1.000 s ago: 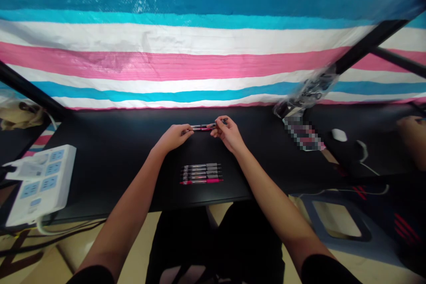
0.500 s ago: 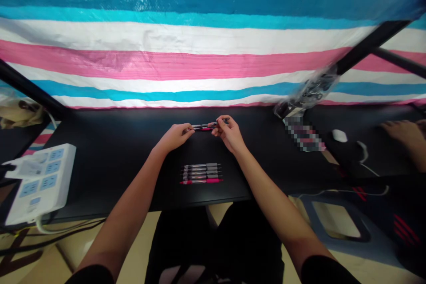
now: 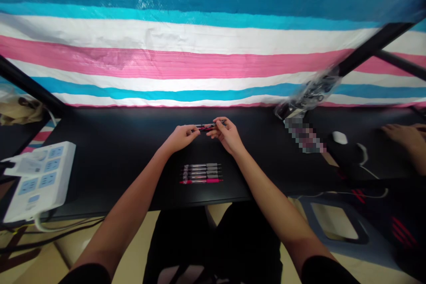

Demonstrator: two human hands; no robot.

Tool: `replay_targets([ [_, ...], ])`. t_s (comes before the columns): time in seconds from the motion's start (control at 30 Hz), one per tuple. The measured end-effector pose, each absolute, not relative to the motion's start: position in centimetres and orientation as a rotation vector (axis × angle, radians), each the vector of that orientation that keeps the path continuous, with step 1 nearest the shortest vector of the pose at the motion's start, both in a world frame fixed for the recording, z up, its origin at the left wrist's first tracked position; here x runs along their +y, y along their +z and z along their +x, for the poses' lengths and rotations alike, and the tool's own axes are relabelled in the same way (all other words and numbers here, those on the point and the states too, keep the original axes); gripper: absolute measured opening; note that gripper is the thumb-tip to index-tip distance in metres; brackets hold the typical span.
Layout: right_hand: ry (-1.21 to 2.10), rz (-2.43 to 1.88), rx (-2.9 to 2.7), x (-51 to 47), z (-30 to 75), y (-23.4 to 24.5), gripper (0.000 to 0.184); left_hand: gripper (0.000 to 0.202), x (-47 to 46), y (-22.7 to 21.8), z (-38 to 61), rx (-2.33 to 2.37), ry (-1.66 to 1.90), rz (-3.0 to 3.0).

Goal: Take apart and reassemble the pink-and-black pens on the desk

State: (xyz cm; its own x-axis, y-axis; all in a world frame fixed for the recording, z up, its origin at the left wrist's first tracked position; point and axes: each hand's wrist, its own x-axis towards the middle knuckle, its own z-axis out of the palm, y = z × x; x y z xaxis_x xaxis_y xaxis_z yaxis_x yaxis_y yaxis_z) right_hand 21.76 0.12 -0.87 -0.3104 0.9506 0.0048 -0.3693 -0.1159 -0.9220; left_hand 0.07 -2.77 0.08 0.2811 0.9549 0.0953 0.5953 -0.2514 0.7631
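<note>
Over the black table (image 3: 109, 151) I hold a dark pen with a pink part (image 3: 207, 127) level between both hands. My left hand (image 3: 181, 136) pinches its left end, and my right hand (image 3: 226, 135) pinches its right end. The two hands nearly touch. Nearer to me on the table lies a neat row of several pens (image 3: 201, 173), side by side, the nearest one pink.
A white power strip (image 3: 38, 179) sits at the table's left edge with cables below it. A clear plastic bag (image 3: 308, 94), a white mouse (image 3: 340, 137) with its cord and another person's hand (image 3: 401, 135) are at the right. A striped tarp (image 3: 199, 40) hangs behind.
My left hand has slid right along the pen, so the two hands are closer together. The other person's hand at the right has reached further onto the table.
</note>
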Motion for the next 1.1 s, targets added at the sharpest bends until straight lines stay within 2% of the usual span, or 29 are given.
replay_targets([
  [0.27, 1.769, -0.766, -1.142, -0.4, 21.1, -1.3, 0.044, 0.02, -3.1, 0.4, 0.7, 1.476, 0.738, 2.01],
  [0.47, 1.646, -0.819, -1.111, 0.0, 21.6, -1.1, 0.041, 0.019, -2.9, 0.4, 0.0, 1.43, 0.821, 2.053],
  [0.7, 1.404, -0.991, -1.376, 0.7, 22.1, -1.7, 0.036, 0.021, -3.1, 1.1, -0.5, 1.482, 0.926, 2.11],
  [1.0, 1.413, -1.03, -1.366, 0.8, 22.2, -1.8, 0.036, 0.027, -2.7, 0.3, -0.8, 1.495, 1.087, 1.992],
  [1.1, 1.426, -1.034, -1.315, 1.0, 22.5, -1.8, 0.034, 0.02, -2.6, 0.2, -0.9, 1.496, 1.144, 1.955],
])
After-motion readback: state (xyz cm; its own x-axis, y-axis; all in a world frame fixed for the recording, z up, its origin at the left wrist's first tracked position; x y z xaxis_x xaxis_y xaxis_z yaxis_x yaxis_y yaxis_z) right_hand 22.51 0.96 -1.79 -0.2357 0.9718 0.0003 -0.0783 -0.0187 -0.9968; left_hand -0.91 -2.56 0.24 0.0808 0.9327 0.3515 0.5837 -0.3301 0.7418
